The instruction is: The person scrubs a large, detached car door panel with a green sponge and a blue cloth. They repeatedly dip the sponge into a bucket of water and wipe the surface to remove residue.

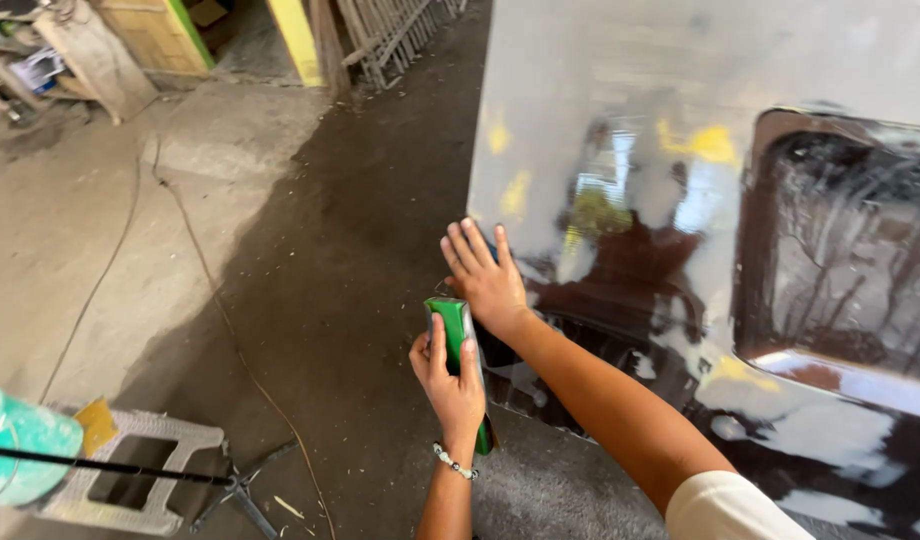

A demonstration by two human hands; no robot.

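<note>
- On the right of the head view stands a glossy vehicle panel (620, 150), grey above and dark brown below, with a recessed window opening (850, 250) at far right; the room is a workshop with a dusty concrete floor (310, 250).
- One green sanding block (452, 335) sits at the panel's left edge, near the middle; the left hand (450, 385) has its fingers (467, 352) clenched around it.
- One right hand (485, 275), fingers spread and released, lies flat on the panel just beyond the block.
- One concrete block (130, 480) and one teal bucket (20, 440) lie near left; a thin cable (220, 310) crosses the floor.
- Wood and metal frames (380, 35) line the far edge; open floor lies left of the panel.
</note>
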